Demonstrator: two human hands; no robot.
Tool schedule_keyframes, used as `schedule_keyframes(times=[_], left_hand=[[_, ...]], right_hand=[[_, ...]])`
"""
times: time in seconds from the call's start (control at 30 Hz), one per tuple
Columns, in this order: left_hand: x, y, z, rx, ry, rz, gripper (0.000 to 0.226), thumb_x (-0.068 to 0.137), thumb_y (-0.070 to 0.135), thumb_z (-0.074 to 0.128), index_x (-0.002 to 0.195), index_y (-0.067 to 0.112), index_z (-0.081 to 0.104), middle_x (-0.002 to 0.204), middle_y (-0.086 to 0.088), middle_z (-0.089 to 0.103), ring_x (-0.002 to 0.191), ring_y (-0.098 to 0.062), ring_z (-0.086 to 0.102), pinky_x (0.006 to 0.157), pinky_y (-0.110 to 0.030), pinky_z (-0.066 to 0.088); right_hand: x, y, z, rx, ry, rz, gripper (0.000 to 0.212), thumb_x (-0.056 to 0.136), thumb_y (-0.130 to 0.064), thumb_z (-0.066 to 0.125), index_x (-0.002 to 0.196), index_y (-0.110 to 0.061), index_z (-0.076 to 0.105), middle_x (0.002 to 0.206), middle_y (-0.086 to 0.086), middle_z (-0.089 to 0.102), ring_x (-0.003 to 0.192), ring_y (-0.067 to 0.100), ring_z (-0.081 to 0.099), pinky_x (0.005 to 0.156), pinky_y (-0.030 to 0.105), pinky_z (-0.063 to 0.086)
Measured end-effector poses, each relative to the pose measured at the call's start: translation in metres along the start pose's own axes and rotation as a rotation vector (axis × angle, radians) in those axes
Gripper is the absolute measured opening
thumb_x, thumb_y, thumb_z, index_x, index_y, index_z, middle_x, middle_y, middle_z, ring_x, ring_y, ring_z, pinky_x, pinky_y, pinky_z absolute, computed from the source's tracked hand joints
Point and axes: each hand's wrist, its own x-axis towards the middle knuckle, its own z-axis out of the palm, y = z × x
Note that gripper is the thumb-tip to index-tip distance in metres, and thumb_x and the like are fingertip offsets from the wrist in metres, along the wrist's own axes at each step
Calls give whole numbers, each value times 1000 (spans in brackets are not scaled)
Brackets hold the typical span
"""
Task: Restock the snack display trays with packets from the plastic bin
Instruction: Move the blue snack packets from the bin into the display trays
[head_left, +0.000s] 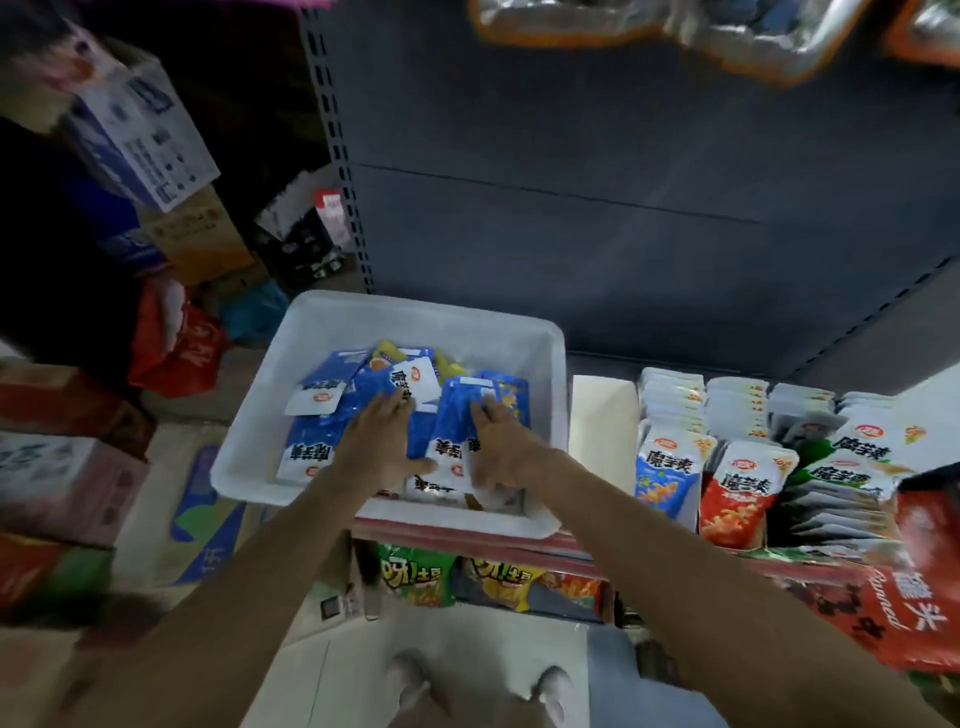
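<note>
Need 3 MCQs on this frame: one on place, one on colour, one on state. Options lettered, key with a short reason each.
1. Where does the white plastic bin sit relative to the display trays?
A. to their left
B. to their right
C. on top of them

2. What colour are most of the packets in the bin?
A. red and white
B. blue and white
C. green and white

3. What are the hands doing?
A. both hang at the person's sides
B. both are inside the bin, on the packets
C. one rests on the trays

Key: 1 A, the bin stands on the shelf with the trays on its right. 2 B, nearly all packets in it are blue with white ends, with a little yellow at the back. 3 B, the left hand and right hand both reach into the bin, touching packets.
</note>
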Motion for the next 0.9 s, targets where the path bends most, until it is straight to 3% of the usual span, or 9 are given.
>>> schedule_keyframes(times=[0.1,0.27,0.33,0.43,0.5,0.57,0.63,0.73,0.9], left_hand=[[2,-2,1,-2,4,15,101,77,59,65,150,13,14,159,-3,7,146,-25,7,116,-46,20],[0,-1,1,5,19,16,96,79,58,64,150,15,15,159,-1,7,146,-23,6,117,-44,17],[0,0,0,-16,11,11,95,79,57,64,150,15,15,159,-1,6,146,-23,5,117,-44,17],[3,0,-6,-74,-12,2,89,81,54,63,149,15,20,159,0,9,146,-23,7,115,-46,19],[3,1,-10,-150,7,5,82,84,49,64,148,15,26,158,-1,15,145,-23,12,115,-45,21],[2,4,-12,-270,76,53,74,87,40,64,147,14,29,156,-3,22,144,-22,17,116,-38,21],[0,10,-15,-386,155,153,68,87,33,65,145,17,33,153,-2,30,142,-20,22,114,-34,22],[-5,28,-24,-557,238,273,55,86,30,66,137,20,46,144,2,43,134,-17,35,110,-33,28],[-8,64,-38,-684,246,242,31,85,24,69,113,13,62,104,-5,64,95,-24,58,73,-25,41]], right_hand=[[1,-6,11,-146,-41,35,89,88,-11,53,149,-5,-12,157,9,-15,145,26,13,110,44,33],[1,0,23,-315,11,-26,72,89,-23,53,146,-2,15,158,15,-1,146,30,2,108,46,33],[-2,-2,22,-284,14,-38,64,92,-25,49,144,-2,19,150,20,18,138,36,25,100,46,40],[-9,-1,16,-269,157,-122,34,97,-24,40,127,-9,48,122,13,52,109,34,56,83,40,47],[-17,1,12,-143,235,-110,24,97,-20,39,104,-8,59,106,13,62,96,31,59,74,34,45],[-29,8,2,100,311,-78,22,97,-19,41,98,-7,60,96,15,64,87,31,59,68,33,41],[-45,15,-14,500,424,-60,15,97,-16,45,95,-10,60,88,13,64,79,22,60,67,32,46],[-63,28,-39,1104,533,-51,20,95,-2,44,81,-11,55,75,3,58,60,-2,57,57,17,48],[-84,55,-54,1325,541,9,19,96,-8,48,81,-15,58,72,-1,66,62,7,64,58,26,56]])
